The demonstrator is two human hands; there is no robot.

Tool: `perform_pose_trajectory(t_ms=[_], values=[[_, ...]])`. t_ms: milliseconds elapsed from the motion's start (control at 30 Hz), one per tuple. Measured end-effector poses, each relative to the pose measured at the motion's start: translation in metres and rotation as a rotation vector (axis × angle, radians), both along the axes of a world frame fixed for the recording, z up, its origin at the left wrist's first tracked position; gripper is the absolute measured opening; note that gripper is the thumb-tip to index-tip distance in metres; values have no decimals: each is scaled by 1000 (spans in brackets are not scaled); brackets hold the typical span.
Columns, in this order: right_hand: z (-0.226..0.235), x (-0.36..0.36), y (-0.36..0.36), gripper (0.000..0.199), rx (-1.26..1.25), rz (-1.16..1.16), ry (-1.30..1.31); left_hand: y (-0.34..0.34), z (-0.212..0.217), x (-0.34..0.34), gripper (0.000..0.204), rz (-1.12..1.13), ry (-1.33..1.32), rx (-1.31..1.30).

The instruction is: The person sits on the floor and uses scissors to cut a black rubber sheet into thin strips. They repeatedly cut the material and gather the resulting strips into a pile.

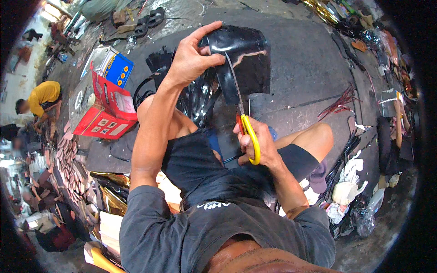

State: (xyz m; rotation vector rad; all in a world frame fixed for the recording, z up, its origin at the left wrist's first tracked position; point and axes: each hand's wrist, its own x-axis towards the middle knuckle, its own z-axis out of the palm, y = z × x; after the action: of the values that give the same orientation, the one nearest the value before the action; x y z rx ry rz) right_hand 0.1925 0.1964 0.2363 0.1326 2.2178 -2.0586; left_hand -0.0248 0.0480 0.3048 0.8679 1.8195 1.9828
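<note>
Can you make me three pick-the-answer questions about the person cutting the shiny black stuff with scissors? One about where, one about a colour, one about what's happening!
1. Where is the red box?
A. to the person's left
B. to the right
C. on the lap

2. What colour are the handles of the scissors?
A. green
B. yellow
C. white

3. What is the left hand doing?
A. resting on a knee
B. hanging free
C. holding the black sheet

Answers: 1 A, it lies on the floor at left. 2 B, yellow loops show in the right hand. 3 C, its fingers pinch the sheet's top edge.
</note>
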Motion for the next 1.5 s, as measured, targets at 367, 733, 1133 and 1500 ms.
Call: perform_pose_trajectory(t_ms=[367, 733, 1133, 1500], values=[[14, -12, 5, 78, 33, 36, 5, 12, 9, 19, 81, -20, 52, 69], [15, -19, -1, 96, 18, -64, 12, 12, 4, 19, 95, -68, 91, 48], [21, -34, 4, 93, 89, -48, 175, 13, 6, 23, 99, -73, 93, -4], [14, -9, 5, 86, 194, 25, 55, 4, 6, -1, 83, 115, -67, 14]])
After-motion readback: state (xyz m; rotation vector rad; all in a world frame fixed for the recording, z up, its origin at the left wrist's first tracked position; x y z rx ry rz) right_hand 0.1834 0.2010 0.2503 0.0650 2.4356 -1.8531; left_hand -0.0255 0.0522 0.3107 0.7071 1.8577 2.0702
